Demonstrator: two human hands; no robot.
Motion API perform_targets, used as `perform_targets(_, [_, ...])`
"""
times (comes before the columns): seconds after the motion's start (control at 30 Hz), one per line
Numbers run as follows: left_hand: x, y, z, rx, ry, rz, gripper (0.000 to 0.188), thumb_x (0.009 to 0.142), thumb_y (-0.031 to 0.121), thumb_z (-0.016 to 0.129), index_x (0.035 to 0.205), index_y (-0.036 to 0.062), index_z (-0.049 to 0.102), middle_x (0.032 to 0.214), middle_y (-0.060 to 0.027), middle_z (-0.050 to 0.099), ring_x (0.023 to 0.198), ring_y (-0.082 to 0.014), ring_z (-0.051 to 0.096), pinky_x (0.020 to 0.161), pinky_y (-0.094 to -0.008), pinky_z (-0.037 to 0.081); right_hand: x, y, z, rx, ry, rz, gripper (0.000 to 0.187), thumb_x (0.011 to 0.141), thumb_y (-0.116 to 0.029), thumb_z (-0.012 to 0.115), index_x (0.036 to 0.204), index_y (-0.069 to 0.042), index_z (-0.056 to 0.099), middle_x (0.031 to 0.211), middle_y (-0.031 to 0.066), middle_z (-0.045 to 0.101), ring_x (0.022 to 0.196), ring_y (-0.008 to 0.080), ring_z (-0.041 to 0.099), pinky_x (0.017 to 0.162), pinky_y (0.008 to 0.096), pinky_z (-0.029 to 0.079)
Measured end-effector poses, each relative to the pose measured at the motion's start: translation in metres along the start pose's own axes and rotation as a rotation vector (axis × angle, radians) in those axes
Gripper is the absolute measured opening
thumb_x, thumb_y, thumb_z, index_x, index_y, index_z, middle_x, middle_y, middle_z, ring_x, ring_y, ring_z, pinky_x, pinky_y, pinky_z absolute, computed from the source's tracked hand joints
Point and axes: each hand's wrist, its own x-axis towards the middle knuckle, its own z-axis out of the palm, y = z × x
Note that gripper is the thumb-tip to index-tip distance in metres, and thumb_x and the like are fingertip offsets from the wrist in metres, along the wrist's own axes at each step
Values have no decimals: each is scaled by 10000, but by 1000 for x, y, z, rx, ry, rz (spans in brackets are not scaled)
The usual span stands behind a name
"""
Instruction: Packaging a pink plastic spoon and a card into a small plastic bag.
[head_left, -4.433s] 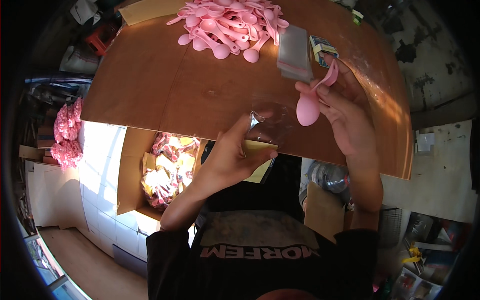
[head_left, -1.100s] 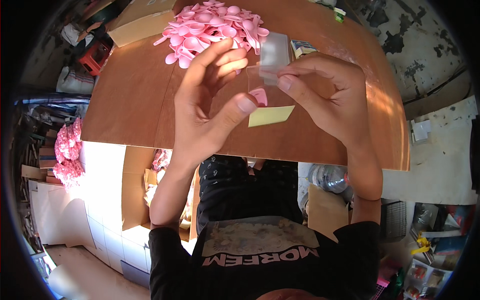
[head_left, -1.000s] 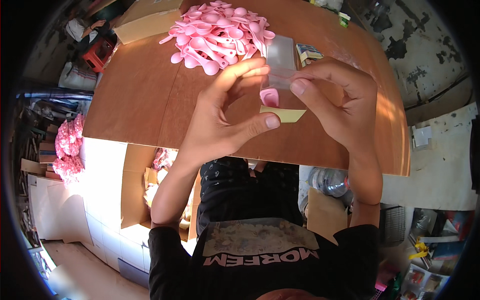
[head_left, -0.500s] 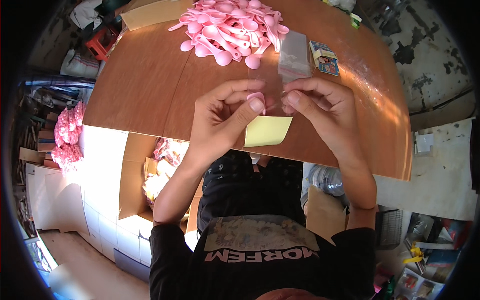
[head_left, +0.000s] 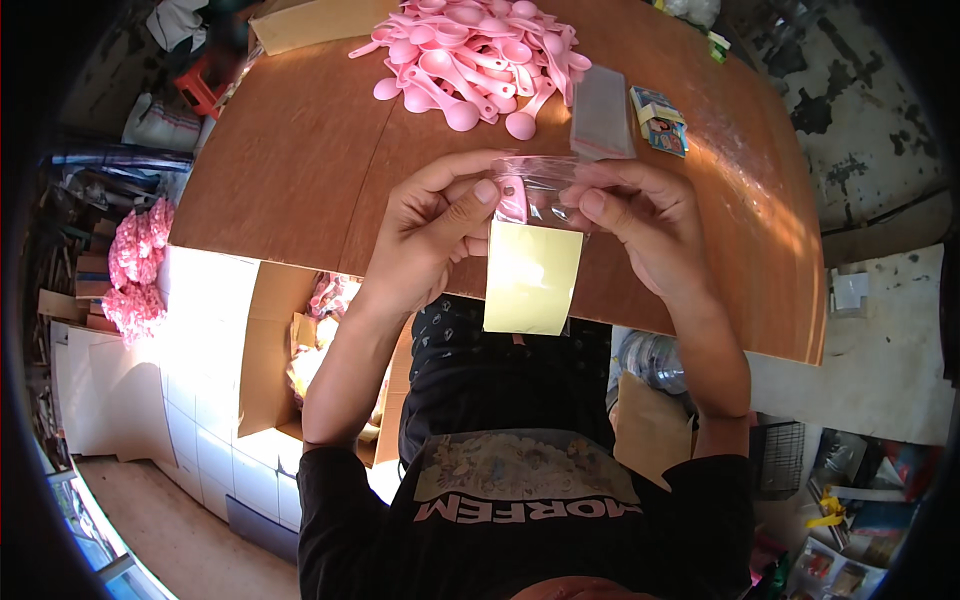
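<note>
Turned more fully toward the camera than half a second ago, a pale yellow card (head_left: 533, 280) hangs in a clear plastic bag (head_left: 547, 206) at the near edge of the desk (head_left: 270, 200). The left hand (head_left: 425, 230) pinches the bag's upper left edge beside a pink spoon (head_left: 511, 202) inside; the right hand (head_left: 652, 222) pinches its upper right. Farther off lie a pink spoon heap (head_left: 475, 62), then clear bags (head_left: 600, 115).

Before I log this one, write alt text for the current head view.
A person's left hand and right hand pinch the upper part of a clear plastic bag holding a pink handle and a pale yellow card. Beyond them on a brown table are a heap of pink spoons, flat clear bags and a small card stack.
</note>
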Motion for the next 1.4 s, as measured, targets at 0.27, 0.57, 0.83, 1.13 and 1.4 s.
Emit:
perform_targets(0.27, [8,-5,-8,88,-101,4,188,963,20,457,1064,-27,608,989,-115,656,844,-160,674,706,-287,589,2,-3,-19,-120,-158,-68,138,867,47,598,972,33,687,979,84,658,906,141,630,811,255,519])
perform_targets(0.57, [20,-8,6,27,-165,-32,151,959,93,511,1019,-16,598,975,-80,648,817,-120,636,715,-243,542,-5,-4,-36,-199,-181,-230,178,876,75,548,1006,47,666,1023,101,620,886,137,620,802,248,504])
perform_targets(0.83, [-11,6,21,477,-117,101,296,801,-60,692,1070,-27,570,1146,-135,613,915,-152,650,707,-243,552,-24,-8,-14,-199,-74,-240,395,740,48,750,1100,48,586,1117,128,553,877,150,644,754,239,547])
perform_targets(1.13, [-165,39,-107,1527,102,-644,347,765,79,731,1090,26,622,1057,-149,665,971,-329,658,847,-381,544,-20,-22,-80,-657,-9,-131,196,808,-57,699,998,-17,672,904,89,685,801,155,667,712,262,527])
perform_targets(1.4, [-128,-8,-72,1164,-424,-629,370,886,88,604,1243,26,529,1038,-167,667,931,-248,677,787,-331,546,67,38,-113,-1202,30,-91,170,761,-183,711,866,-49,710,764,87,688,696,185,660,638,315,502])
